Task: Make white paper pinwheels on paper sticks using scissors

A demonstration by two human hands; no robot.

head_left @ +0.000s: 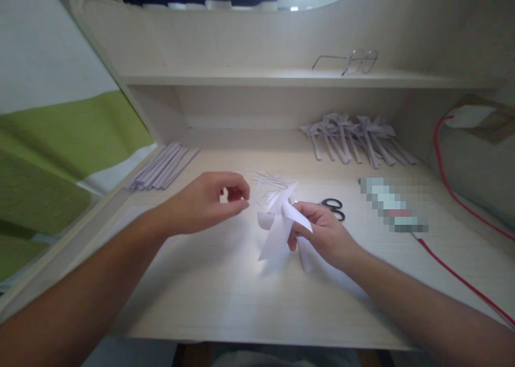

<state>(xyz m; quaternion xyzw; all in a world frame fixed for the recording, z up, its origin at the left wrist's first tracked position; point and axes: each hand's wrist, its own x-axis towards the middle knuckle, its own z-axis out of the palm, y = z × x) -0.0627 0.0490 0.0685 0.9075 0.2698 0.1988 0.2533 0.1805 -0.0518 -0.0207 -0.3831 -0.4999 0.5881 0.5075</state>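
Observation:
My right hand (328, 233) pinches a white paper pinwheel (277, 230) near its centre, with its folded blades spread to the left. A pale rolled paper stick (304, 257) hangs down below the fingers. Left of the pinwheel, my left hand (213, 203) is raised with fingers curled and the thumb just apart from the fingertips; nothing shows between them. Thin white paper strips (273, 179) lie on the desk behind the pinwheel. Black-handled scissors (333, 208) rest behind my right hand, which partly hides them.
Rolled paper sticks (164, 166) are piled at the left. Several finished pinwheels (354, 133) lie at the back right. A pixelated phone-like object (392, 203) with a red cable (462, 276) lies on the right. Eyeglasses (358, 61) sit on the shelf (241, 80).

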